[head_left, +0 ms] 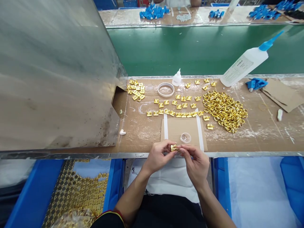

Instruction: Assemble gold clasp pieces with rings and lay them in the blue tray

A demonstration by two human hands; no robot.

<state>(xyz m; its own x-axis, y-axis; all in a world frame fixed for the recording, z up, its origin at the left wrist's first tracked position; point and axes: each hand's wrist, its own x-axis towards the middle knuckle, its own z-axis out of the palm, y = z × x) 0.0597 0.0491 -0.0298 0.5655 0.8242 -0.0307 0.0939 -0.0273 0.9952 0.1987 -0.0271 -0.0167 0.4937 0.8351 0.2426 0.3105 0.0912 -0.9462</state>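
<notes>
Our left hand [159, 157] pinches one gold piece [173, 148] over the workbench [140, 141]'s front edge; our right hand [196, 161] pinches a thin item [179, 149] against it; we judge the rowed pieces [183, 115] done, the ring heap [224, 109] left

A metal panel [59, 79] rises at the left of the near, cardboard-covered table [140, 136]. A green surface [161, 52] lies between this and the far table [199, 17].

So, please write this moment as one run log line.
left hand: holds gold piece | right hand: beside it, grip unclear | clear cup: on cardboard
</notes>
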